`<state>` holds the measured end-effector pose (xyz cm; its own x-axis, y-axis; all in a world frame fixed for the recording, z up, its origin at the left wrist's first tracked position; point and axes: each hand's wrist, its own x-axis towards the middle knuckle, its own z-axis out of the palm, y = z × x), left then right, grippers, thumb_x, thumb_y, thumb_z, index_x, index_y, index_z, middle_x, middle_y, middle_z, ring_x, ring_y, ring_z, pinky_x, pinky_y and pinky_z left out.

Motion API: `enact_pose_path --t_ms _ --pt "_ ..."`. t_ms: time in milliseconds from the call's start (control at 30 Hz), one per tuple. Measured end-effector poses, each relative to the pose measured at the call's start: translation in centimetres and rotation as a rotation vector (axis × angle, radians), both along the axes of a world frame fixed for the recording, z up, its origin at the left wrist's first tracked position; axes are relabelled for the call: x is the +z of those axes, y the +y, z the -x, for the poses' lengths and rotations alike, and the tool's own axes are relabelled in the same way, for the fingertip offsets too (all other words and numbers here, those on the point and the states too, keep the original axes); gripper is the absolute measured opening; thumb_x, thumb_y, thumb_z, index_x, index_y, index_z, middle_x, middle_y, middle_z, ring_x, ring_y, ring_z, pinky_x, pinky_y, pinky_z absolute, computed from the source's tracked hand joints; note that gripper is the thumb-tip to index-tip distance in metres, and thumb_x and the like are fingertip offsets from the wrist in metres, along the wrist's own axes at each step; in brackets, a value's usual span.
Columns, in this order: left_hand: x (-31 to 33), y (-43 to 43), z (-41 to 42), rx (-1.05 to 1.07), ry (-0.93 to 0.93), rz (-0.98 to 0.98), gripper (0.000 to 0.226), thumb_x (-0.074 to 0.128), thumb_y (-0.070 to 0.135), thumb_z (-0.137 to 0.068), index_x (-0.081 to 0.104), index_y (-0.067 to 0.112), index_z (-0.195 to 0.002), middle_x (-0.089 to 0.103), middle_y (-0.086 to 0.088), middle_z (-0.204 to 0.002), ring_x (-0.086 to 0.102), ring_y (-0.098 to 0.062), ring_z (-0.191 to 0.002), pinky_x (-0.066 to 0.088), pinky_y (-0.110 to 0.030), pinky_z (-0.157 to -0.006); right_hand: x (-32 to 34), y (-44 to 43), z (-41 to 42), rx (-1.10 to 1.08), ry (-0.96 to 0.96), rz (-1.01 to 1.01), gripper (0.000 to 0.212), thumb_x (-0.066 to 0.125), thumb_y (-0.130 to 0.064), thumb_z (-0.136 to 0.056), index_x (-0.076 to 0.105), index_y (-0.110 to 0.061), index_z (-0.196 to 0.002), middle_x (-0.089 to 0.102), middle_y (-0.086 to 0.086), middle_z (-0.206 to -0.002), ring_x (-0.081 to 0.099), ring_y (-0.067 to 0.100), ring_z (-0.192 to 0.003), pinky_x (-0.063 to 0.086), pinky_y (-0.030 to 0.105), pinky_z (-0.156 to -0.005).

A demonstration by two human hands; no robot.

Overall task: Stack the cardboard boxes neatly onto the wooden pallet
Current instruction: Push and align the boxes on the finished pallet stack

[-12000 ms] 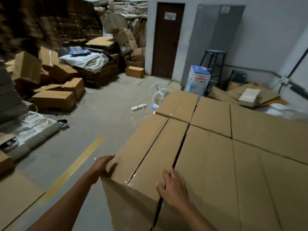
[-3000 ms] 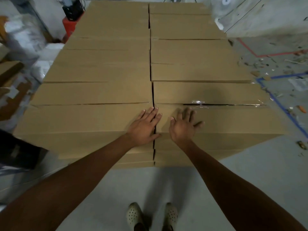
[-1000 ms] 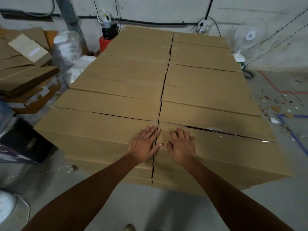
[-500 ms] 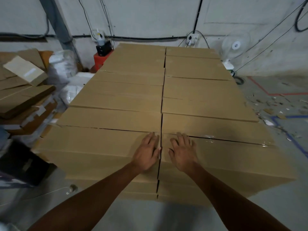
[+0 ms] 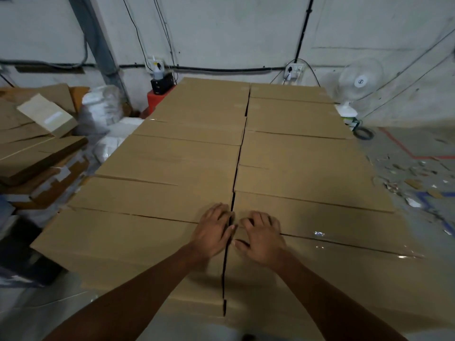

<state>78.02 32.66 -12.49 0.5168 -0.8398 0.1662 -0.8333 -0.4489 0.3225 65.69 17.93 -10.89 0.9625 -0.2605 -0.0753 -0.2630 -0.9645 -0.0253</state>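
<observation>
Warehouse wall point(image 5: 246, 33) far; boxes point(image 5: 172, 163) split by seam point(image 5: 240, 153) running near-to-far between flat left hand point(image 5: 213, 232) and loosely bent right hand point(image 5: 261, 236), neither gripping

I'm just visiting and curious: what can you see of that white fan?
The white fan stands upright by the wall, right of the far end of the cardboard boxes. Its round wire guard faces the camera, a dark mark on its white hub. A short stem meets a white base; what that rests on is unclear.
</observation>
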Motion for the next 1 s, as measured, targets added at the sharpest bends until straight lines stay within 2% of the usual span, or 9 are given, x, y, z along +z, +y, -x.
enact_pose_path --t_ms 167,267,367,633,767,833,867,933,1000 --pt "-0.3 -2.3 -2.4 0.045 0.003 -0.043 0.056 0.034 0.046 -0.1 0.06 0.007 -0.132 0.053 -0.014 -0.141 0.047 -0.037 -0.133 0.039 -0.048 -0.113 1.4 -3.7 -2.4 0.159 -0.032 0.054 0.061 0.036 -0.067 -0.089 0.054 -0.024 -0.128 0.05 0.005 -0.13 0.045 0.029 -0.121 0.038 0.047 -0.092" --pt "-0.2 -3.2 -2.8 0.058 -0.011 -0.038 0.056 0.032 0.048 -0.101 0.057 0.011 -0.135 0.054 -0.009 -0.14 0.049 -0.031 -0.13 0.039 -0.044 -0.111 2.5 -5.2 -4.0 0.223 0.008 -0.045 0.041 0.046 -0.046 -0.094 0.055 -0.02 -0.124 0.051 0.004 -0.126 0.048 0.027 -0.12 0.042 0.04 -0.094" --pt "-0.2 -3.6 -3.2 0.081 -0.018 -0.04 0.057 0.03 0.048 -0.101 0.052 0.015 -0.141 0.054 -0.005 -0.14 0.049 -0.026 -0.128 0.04 -0.04 -0.106 3.5 -5.9 -5.8 0.2 -0.016 -0.092 0.027 0.043 -0.031 -0.097 0.058 -0.016 -0.114 0.058 0.007 -0.119 0.059 0.031 -0.111 0.048 0.038 -0.083" --pt "-0.3 -5.2 -6.9 0.015 -0.044 0.021 0.047 0.039 0.036 -0.095 0.056 0.015 -0.134 0.056 -0.004 -0.134 0.052 -0.025 -0.117 0.049 -0.04 -0.093 3.7 -6.8 -9.1 0.186 0.007 -0.066 0.029 0.044 -0.032 -0.097 0.061 -0.014 -0.114 0.064 0.009 -0.115 0.061 0.032 -0.105 0.043 0.034 -0.077" --pt "-0.4 -6.3 -9.0 0.014 -0.116 0.051 0.044 0.045 0.031 -0.091 0.056 0.015 -0.13 0.054 -0.007 -0.132 0.056 -0.032 -0.115 0.049 -0.041 -0.092 1.1 -7.4 -9.9 0.118 -0.082 0.114 0.04 0.044 -0.046 -0.089 0.067 -0.018 -0.106 0.062 0.01 -0.112 0.056 0.032 -0.107 0.044 0.047 -0.087" --pt "-0.3 -7.0 -10.2 0.087 -0.089 -0.012 0.057 0.037 0.039 -0.095 0.047 0.014 -0.145 0.048 -0.013 -0.147 0.047 -0.037 -0.134 0.039 -0.047 -0.109 0.3 -7.9 -10.7 -0.055 -0.051 0.068 0.054 0.039 -0.057 -0.09 0.065 -0.02 -0.12 0.058 0.017 -0.133 0.05 0.038 -0.126 0.041 0.058 -0.096" --pt "-0.4 -7.3 -10.6 0.142 -0.057 -0.048 0.063 0.029 0.045 -0.097 0.041 0.014 -0.151 0.039 -0.015 -0.156 0.036 -0.038 -0.143 0.029 -0.05 -0.117 0.0 -8.2 -11.2 -0.142 -0.032 0.008 0.065 0.032 -0.061 -0.093 0.058 -0.02 -0.135 0.047 0.021 -0.147 0.038 0.042 -0.14 0.032 0.065 -0.105" --pt "-0.6 -8.0 -11.4 0.209 0.032 -0.133 0.074 0.011 0.052 -0.094 0.033 0.016 -0.155 0.024 -0.014 -0.164 0.017 -0.034 -0.152 0.012 -0.048 -0.122 -0.6 -8.8 -12.2 -0.271 0.019 -0.081 0.087 0.008 -0.071 -0.093 0.026 -0.016 -0.158 0.011 0.022 -0.166 0.002 0.041 -0.154 0.008 0.065 -0.117" --pt "-0.9 -8.5 -11.8 0.218 0.046 -0.155 0.079 0.003 0.051 -0.091 0.035 0.015 -0.154 0.025 -0.015 -0.164 0.017 -0.032 -0.152 0.011 -0.045 -0.123 -0.7 -9.0 -13.0 -0.28 0.078 -0.152 0.103 -0.014 -0.076 -0.081 0.005 -0.015 -0.161 -0.008 0.015 -0.168 -0.014 0.034 -0.154 -0.001 0.06 -0.121"
